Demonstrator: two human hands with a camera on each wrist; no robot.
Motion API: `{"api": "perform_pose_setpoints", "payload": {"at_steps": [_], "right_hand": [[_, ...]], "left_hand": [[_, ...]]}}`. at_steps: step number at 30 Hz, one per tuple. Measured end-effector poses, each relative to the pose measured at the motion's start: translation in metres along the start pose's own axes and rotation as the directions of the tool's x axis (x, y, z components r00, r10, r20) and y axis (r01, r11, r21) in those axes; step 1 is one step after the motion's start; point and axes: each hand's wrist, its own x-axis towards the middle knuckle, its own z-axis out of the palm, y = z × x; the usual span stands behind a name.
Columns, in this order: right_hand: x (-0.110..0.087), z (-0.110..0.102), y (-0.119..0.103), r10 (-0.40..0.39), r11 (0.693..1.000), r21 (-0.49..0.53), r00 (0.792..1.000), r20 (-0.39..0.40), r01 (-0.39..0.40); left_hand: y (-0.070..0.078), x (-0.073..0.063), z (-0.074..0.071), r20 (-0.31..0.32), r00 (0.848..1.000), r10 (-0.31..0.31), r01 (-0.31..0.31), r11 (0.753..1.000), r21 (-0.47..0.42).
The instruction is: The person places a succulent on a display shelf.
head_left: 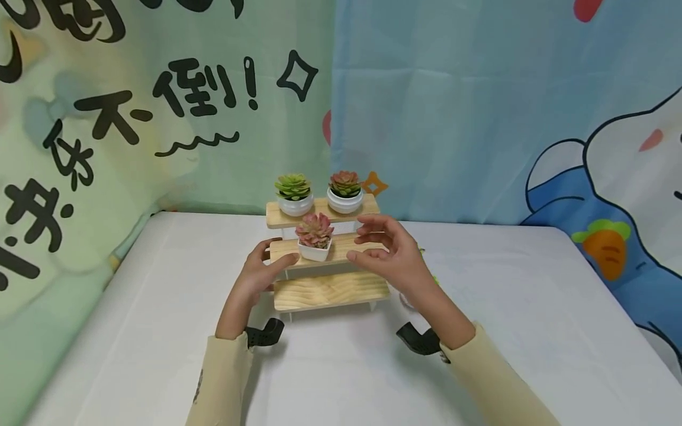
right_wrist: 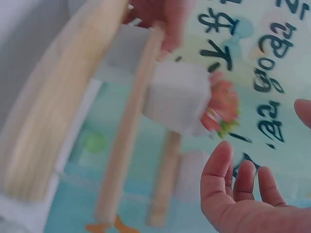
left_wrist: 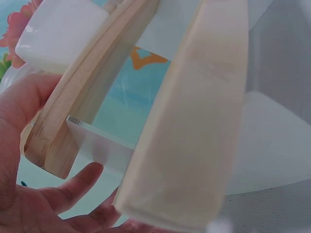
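Standing near the back edge of a white table [head_left: 330, 378], a pale wooden three-step stand [head_left: 331, 293] carries white-potted succulents in the head view: green [head_left: 293, 188] and red-green [head_left: 346, 184] on top, pink [head_left: 315, 231] midway. These look placed; a mostly hidden pot [head_left: 407, 302] beside the stand's front right corner seems left to add. Black Chinese characters [head_left: 197, 89] on the green-and-blue fabric backdrop [head_left: 469, 118] include "不倒!". Left wrist: the left hand [left_wrist: 29, 204] grips the middle step's [left_wrist: 73, 104] left end. Right wrist: the right hand [right_wrist: 238, 206] is relaxed, holding nothing; writing appears sideways.

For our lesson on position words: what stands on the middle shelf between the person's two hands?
In the head view, a pink succulent in a white pot.
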Motion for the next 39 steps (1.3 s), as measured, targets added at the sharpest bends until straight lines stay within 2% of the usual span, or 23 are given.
{"api": "perform_pose_setpoints", "payload": {"at_steps": [9, 15, 18, 21, 27, 33, 39], "right_hand": [[-0.024, -0.03, -0.015, -0.139, 0.99, 0.009, 0.985, -0.098, 0.141], [-0.037, -0.044, -0.003, -0.207, 0.978, -0.051, 0.965, -0.159, 0.201], [-0.043, -0.053, 0.005, -0.205, 0.978, -0.08, 0.958, -0.199, 0.193], [-0.047, -0.066, 0.014, -0.15, 0.984, -0.132, 0.957, -0.247, 0.121], [-0.053, -0.085, 0.036, 0.04, 0.968, -0.224, 0.947, -0.319, -0.117], [-0.052, -0.09, 0.06, 0.23, 0.917, -0.241, 0.914, -0.333, -0.319], [-0.053, -0.088, 0.081, 0.376, 0.844, -0.31, 0.895, -0.24, -0.438]], "left_hand": [[0.001, -0.001, -0.004, 0.001, 1.0, -0.014, 0.014, 1.0, 0.005], [0.0, -0.001, -0.004, 0.004, 1.0, -0.016, 0.016, 1.0, -0.006], [0.0, -0.001, -0.005, 0.003, 1.0, -0.015, 0.015, 1.0, -0.007], [0.0, -0.001, -0.004, 0.005, 1.0, -0.009, 0.01, 1.0, -0.008], [0.001, -0.001, -0.003, 0.012, 1.0, -0.015, 0.015, 1.0, -0.008], [0.001, -0.002, -0.001, 0.007, 1.0, -0.019, 0.019, 1.0, -0.005], [0.003, -0.004, 0.001, 0.011, 1.0, -0.019, 0.019, 1.0, 0.002]]}}
